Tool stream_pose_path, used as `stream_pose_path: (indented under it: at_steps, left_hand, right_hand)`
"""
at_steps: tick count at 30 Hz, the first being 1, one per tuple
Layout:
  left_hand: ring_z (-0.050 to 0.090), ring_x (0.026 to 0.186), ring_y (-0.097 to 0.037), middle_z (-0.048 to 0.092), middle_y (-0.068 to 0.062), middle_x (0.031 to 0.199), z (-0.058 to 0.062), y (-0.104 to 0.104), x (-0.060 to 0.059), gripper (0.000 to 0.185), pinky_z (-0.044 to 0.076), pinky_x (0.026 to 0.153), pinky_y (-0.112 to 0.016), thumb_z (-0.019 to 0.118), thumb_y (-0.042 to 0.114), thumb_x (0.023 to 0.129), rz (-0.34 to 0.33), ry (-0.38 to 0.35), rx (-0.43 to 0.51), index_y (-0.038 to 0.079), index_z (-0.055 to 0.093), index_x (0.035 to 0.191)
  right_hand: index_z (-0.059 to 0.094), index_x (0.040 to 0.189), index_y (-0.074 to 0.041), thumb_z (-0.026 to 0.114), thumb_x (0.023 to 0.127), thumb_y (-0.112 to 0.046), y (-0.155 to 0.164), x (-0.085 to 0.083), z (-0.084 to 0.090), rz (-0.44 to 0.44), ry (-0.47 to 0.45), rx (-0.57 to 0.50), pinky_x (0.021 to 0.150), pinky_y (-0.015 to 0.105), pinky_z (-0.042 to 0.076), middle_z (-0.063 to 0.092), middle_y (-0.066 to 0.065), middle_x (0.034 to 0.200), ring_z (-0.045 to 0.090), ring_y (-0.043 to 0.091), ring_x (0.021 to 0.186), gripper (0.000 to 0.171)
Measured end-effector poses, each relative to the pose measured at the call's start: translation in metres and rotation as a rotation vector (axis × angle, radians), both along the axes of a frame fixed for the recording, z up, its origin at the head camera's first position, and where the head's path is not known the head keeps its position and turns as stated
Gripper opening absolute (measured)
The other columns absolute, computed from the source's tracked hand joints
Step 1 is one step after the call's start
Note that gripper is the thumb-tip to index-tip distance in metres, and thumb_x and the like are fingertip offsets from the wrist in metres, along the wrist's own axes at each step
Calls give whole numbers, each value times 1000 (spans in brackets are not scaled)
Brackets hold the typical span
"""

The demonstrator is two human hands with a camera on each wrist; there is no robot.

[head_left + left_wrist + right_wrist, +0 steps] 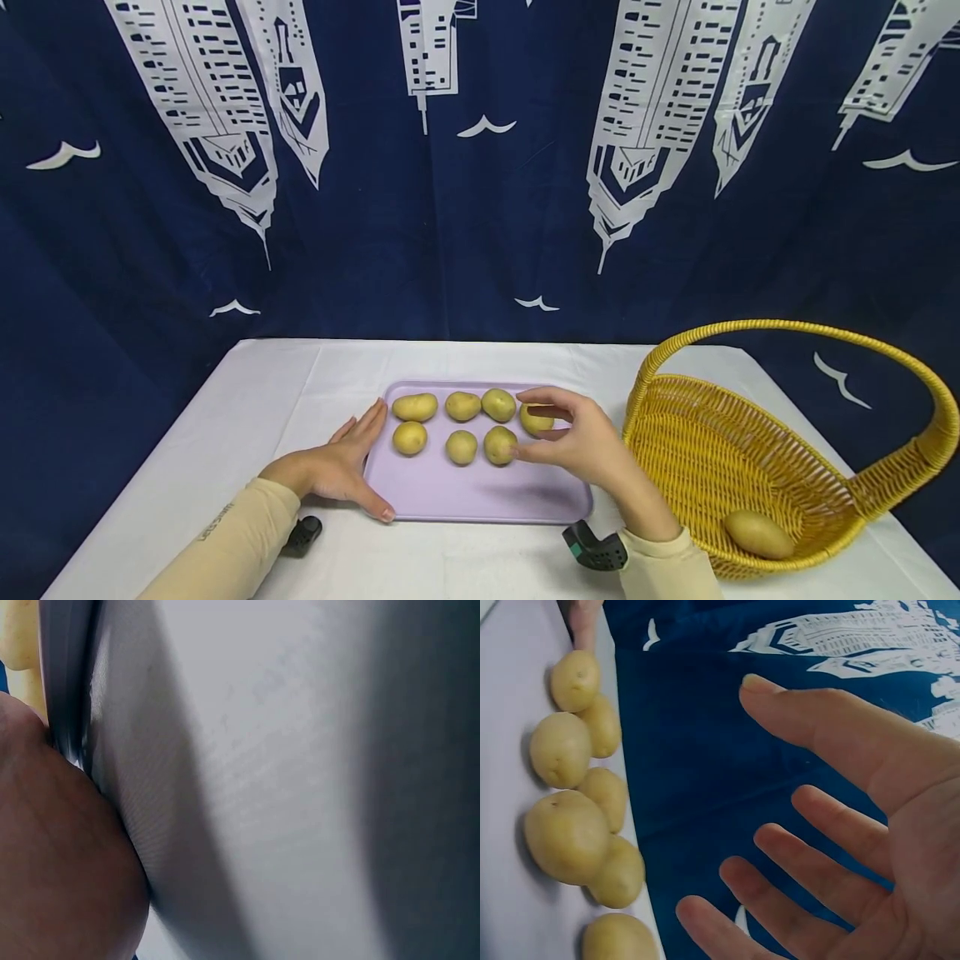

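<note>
Several yellow potatoes lie in two rows on a lilac tray [480, 497]. The left hand [337, 468] rests at the tray's left side, its fingers extended along the edge and its thumb by the near left corner. Over the tray's right part hovers the right hand [588, 442], thumb and fingers spread apart with nothing between them, as the right wrist view shows. Nearest to it are the back-row end potato [536, 421], partly hidden by its fingers, and the front-row end potato [499, 446]. The left wrist view mostly shows blurred cloth and part of the hand [67, 847].
To the right of the tray stands a yellow wicker basket [705, 433] with a tall arched handle [795, 325]. One potato [758, 534] lies inside it. A white cloth [450, 562] covers the table. Behind hangs a dark blue curtain [450, 217] printed with white buildings.
</note>
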State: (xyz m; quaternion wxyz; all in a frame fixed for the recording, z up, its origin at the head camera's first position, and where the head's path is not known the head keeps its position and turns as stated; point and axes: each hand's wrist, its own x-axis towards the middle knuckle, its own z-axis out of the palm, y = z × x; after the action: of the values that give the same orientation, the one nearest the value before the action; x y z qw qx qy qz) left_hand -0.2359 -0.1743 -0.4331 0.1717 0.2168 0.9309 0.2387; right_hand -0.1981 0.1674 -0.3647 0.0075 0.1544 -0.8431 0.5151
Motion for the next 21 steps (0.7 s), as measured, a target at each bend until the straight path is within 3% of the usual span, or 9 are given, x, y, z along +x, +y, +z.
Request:
stream_pose_path:
  at_steps: [6, 12, 16, 21]
  left_hand:
    - [-8, 147, -34, -16, -7, 160, -1, -1, 0, 150, -3, 119, -54, 82, 67, 46, -4, 0, -13, 7, -6, 152]
    - [-8, 147, -35, -15, -6, 160, -2, -3, 1, 151, -2, 119, -54, 83, 66, 45, 6, 3, -3, 7, -6, 152]
    - [-8, 148, -33, -16, -4, 160, -3, -4, 1, 152, -2, 120, -52, 83, 67, 44, 16, -3, -9, 9, -6, 152]
    - [-8, 148, -33, -15, -4, 160, -3, -3, 0, 151, -3, 120, -52, 82, 67, 45, 9, 6, -6, 9, -5, 152]
  right_hand:
    - [62, 118, -18, 88, 63, -25, 10, 7, 12, 45, -12, -13, 88, 30, 56, 62, 1, 123, 61, 23, 112, 61]
    - [63, 116, -17, 87, 64, -24, 26, 12, 19, 53, 8, 9, 87, 34, 57, 63, 5, 123, 63, 23, 109, 58]
    - [63, 115, -16, 86, 66, -25, 46, 17, 22, 56, -5, 57, 84, 31, 58, 62, 8, 123, 64, 22, 109, 55]
    - [64, 113, -14, 85, 67, -22, 84, 28, 28, 100, 6, 111, 79, 30, 59, 65, 3, 114, 66, 12, 101, 51]
